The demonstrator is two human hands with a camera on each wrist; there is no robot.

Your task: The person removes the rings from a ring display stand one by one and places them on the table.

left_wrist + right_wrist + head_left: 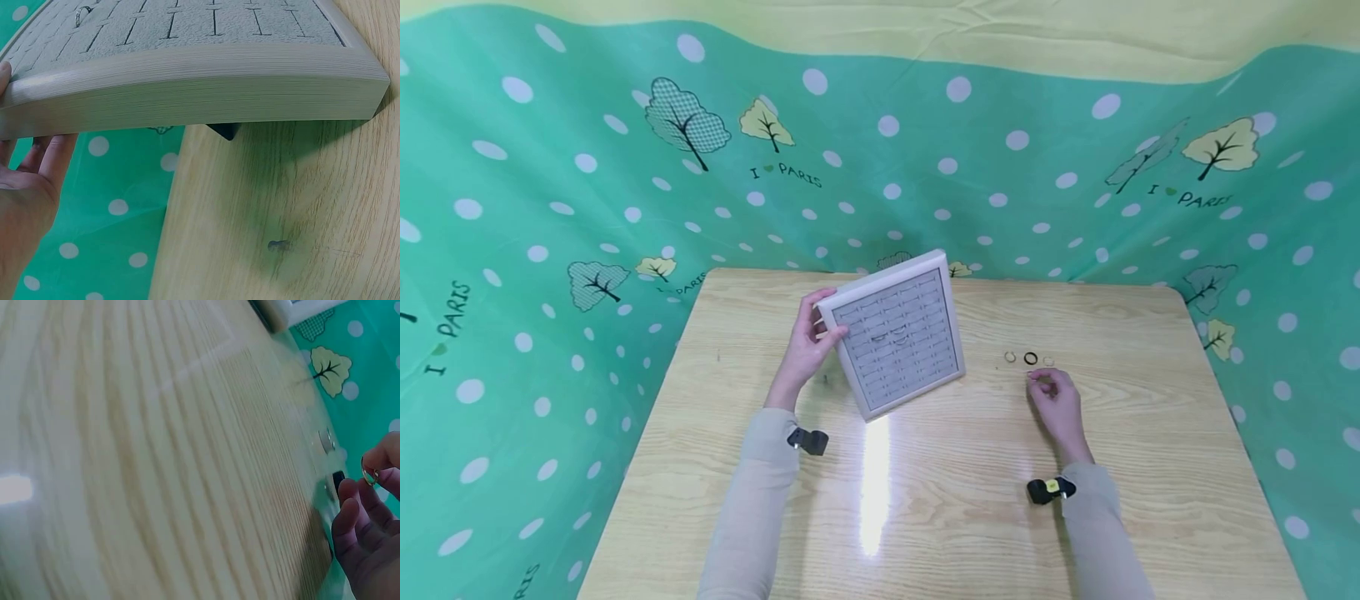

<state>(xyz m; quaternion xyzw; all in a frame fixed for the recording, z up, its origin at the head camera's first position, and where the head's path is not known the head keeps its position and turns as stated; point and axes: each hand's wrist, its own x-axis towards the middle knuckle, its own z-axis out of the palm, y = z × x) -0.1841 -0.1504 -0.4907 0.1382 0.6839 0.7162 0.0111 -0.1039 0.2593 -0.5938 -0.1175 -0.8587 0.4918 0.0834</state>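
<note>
My left hand [807, 348] grips the upper left corner of a pale ring display tray [953, 321], thumb on the front and fingers behind. The tray stands tilted, its grey slotted padding [880, 383] facing me. A few rings [900, 340] sit in slots near its middle; one silver ring [79, 15] shows in the left wrist view. On the right, my right hand [1060, 410] pinches a gold ring [370, 479] between thumb and finger, low over the table. Just beyond it lie a black ring [1031, 358] and two thin light rings, one left [1010, 357], one right [1048, 362].
The wooden table [955, 500] carries a bright light reflection in front of the tray. A green dotted cloth [887, 167] hangs behind and at both sides. Under the tray a dark piece [225, 130] shows; its kind is unclear.
</note>
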